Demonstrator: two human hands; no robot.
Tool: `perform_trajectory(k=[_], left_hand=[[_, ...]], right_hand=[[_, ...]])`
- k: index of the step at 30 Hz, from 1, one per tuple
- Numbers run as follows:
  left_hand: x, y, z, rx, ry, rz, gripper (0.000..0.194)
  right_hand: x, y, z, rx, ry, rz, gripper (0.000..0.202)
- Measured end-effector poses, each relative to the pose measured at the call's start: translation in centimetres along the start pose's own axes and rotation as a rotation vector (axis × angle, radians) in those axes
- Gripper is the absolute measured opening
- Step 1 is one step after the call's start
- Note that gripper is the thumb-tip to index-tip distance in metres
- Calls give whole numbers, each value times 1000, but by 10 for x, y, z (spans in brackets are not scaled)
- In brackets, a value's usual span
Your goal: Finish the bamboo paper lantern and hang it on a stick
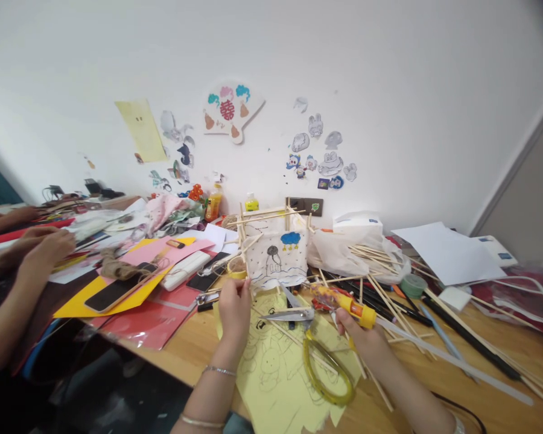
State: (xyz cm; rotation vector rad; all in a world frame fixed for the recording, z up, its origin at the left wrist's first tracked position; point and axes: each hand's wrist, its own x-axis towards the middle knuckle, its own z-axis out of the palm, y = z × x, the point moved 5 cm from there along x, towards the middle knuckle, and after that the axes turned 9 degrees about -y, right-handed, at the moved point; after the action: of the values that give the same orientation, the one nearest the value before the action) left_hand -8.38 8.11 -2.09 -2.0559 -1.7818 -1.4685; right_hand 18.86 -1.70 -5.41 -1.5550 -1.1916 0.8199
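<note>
My left hand (235, 307) is closed, its fingertips pinching the lower left corner of a small frame (241, 232) of wooden sticks. A white sheet (283, 256) with a drawn blue cloud and a dark-topped figure covers the frame's front. In my right hand (366, 340) is a yellow hot glue gun (355, 307), pointing left toward the frame; a long translucent glue stick (457, 355) trails from its back. Scissors (328, 377) with yellow handles lie with blades spread between my hands. Below them is a yellow paper (271, 367) with pencil drawings.
At left, a phone (120, 288), coloured paper (140, 325) and another person's hands (43, 247) occupy the table. Right of the frame lie loose sticks (375, 256), green tape (413, 285), black pens (475, 343) and white paper (452, 253). Bottles (213, 203) stand by the wall.
</note>
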Motion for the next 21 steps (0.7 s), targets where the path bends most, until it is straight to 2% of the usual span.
perform_trajectory(k=[9,14,21], left_hand=[[-4,1,8,137,-31,-12,23],[-5,2,9,272,-52,30,30],[-3,5,11,364,-96,86,29]], right_hand=[[0,-2,1,-17,-56,-28,40],[0,-2,0,-13,-13,-5,40],[-1,-6,0,-20,-6,-72,41]])
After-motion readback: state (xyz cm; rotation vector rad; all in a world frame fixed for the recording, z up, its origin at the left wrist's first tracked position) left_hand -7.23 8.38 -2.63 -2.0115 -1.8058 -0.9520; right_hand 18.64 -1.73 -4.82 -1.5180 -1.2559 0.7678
